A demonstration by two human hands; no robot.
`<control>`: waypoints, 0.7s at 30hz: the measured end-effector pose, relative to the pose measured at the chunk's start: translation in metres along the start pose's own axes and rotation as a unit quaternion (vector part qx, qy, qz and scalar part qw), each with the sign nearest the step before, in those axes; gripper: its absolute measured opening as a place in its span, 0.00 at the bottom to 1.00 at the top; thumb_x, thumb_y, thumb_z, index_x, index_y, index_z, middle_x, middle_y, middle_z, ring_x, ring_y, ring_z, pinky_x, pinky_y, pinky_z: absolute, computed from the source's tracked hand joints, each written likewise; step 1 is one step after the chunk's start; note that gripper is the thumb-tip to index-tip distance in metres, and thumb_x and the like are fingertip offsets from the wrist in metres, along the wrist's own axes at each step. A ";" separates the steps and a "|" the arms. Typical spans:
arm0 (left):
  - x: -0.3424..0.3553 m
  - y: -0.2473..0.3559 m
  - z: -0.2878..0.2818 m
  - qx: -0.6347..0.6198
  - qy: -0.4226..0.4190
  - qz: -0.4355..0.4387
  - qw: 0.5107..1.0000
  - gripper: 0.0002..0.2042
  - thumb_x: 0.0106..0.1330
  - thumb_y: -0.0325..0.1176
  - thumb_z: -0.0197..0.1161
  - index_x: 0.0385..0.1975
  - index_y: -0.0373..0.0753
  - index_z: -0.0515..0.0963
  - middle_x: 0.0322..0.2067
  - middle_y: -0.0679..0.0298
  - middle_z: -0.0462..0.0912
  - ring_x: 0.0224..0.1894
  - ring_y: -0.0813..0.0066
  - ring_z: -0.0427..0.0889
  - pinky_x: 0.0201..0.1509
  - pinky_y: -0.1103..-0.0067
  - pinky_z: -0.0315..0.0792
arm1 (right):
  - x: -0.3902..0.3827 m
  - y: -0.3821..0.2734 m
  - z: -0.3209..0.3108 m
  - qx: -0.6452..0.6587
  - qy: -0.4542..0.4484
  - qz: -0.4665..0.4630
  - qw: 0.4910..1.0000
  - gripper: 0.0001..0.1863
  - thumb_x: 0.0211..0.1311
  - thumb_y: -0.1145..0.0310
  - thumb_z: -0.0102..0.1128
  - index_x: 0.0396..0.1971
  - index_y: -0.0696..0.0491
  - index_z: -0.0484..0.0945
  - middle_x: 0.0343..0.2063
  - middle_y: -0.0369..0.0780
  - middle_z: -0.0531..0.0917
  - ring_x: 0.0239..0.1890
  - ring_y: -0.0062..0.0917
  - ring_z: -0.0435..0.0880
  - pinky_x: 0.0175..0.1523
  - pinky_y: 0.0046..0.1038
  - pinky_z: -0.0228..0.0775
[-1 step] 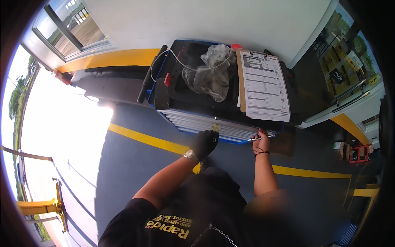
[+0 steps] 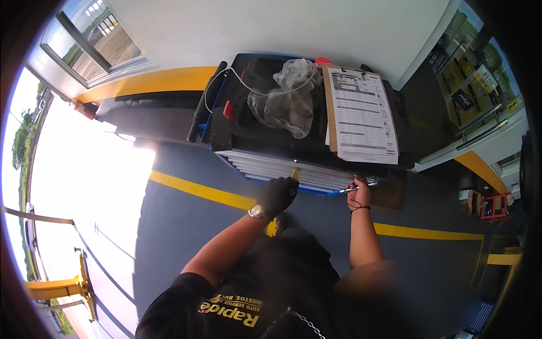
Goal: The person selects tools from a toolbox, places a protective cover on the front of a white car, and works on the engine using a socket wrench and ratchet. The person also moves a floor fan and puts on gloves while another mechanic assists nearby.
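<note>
In a black glove, my left hand [image 2: 276, 198] is closed round a small yellowish translucent piece [image 2: 296, 174], whose end sticks out above the fingers; its kind is not clear. My bare right hand [image 2: 359, 195] grips a slim silver pen-like rod [image 2: 345, 190], pointing sideways. Both hands are at the front of a black and blue tool cabinet [image 2: 228, 133], by its grey drawers [image 2: 265, 170]. On the cabinet top lie a crumpled clear plastic bag [image 2: 291, 107] and, to its right, a brown clipboard [image 2: 331, 121] with a printed form [image 2: 364, 121].
A thin white cable [image 2: 213, 93] loops over the cabinet's left side. Behind stands a white wall [image 2: 282, 28] with a yellow band. Yellow lines [image 2: 197, 189] cross the grey floor. A glass door [image 2: 468, 85] is at right, and a red rack [image 2: 494, 207] stands farther off.
The view has shifted very slightly. My left hand has moved a little to the left; both hands keep their grips.
</note>
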State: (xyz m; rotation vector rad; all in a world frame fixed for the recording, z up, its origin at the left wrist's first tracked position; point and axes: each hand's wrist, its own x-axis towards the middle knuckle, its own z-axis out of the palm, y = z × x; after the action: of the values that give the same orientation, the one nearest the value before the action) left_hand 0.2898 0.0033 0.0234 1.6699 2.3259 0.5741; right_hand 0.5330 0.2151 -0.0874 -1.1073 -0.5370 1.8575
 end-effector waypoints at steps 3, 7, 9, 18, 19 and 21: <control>0.020 -0.025 -0.040 0.095 0.048 0.059 0.993 0.07 0.67 0.34 0.61 0.38 0.43 0.84 0.28 0.59 0.85 0.30 0.56 0.86 0.36 0.63 0.80 | -0.002 0.006 -0.014 -0.069 -0.020 -0.038 0.997 0.07 0.61 0.80 0.56 0.34 0.52 0.80 0.25 0.32 0.75 0.24 0.19 0.70 0.38 0.28 0.69; 0.072 -0.068 -0.082 0.082 0.129 0.205 0.967 0.12 0.67 0.37 0.63 0.47 0.44 0.84 0.36 0.55 0.87 0.34 0.55 0.87 0.39 0.64 0.81 | -0.031 0.016 -0.016 -0.146 -0.016 -0.055 0.988 0.06 0.58 0.80 0.54 0.30 0.55 0.80 0.23 0.33 0.75 0.21 0.18 0.69 0.35 0.25 0.68; 0.074 -0.074 -0.085 0.078 0.095 0.194 0.973 0.14 0.67 0.39 0.64 0.49 0.45 0.84 0.38 0.55 0.88 0.36 0.54 0.88 0.40 0.64 0.82 | -0.057 0.014 -0.024 -0.162 -0.021 -0.051 0.985 0.07 0.56 0.81 0.53 0.30 0.57 0.81 0.23 0.35 0.76 0.20 0.18 0.68 0.33 0.25 0.68; -0.010 -0.062 -0.066 0.020 0.049 0.141 0.989 0.19 0.68 0.42 0.65 0.52 0.38 0.81 0.50 0.51 0.84 0.48 0.56 0.85 0.51 0.68 0.80 | -0.185 0.038 -0.082 -0.169 0.056 -0.061 0.982 0.06 0.55 0.81 0.51 0.27 0.57 0.78 0.20 0.35 0.73 0.18 0.18 0.66 0.33 0.28 0.67; -0.031 -0.056 -0.066 0.032 0.010 0.166 0.986 0.19 0.68 0.41 0.65 0.54 0.37 0.80 0.51 0.51 0.83 0.49 0.56 0.85 0.53 0.68 0.79 | -0.198 0.041 -0.090 -0.178 0.065 -0.056 0.980 0.06 0.55 0.81 0.51 0.27 0.57 0.78 0.19 0.35 0.72 0.18 0.18 0.66 0.33 0.27 0.67; -0.081 -0.070 -0.040 -0.023 -0.024 0.218 0.975 0.19 0.69 0.38 0.65 0.56 0.36 0.79 0.51 0.51 0.83 0.49 0.57 0.85 0.54 0.69 0.79 | -0.220 0.046 -0.103 -0.195 0.076 -0.054 0.976 0.05 0.55 0.80 0.52 0.26 0.58 0.78 0.17 0.34 0.71 0.19 0.18 0.67 0.33 0.26 0.68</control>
State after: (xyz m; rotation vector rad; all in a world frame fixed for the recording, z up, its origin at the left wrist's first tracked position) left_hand 0.2407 -0.0995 0.0248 2.1588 1.8977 0.6499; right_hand 0.6471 -0.0040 -0.0682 -1.4331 -0.8785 1.5957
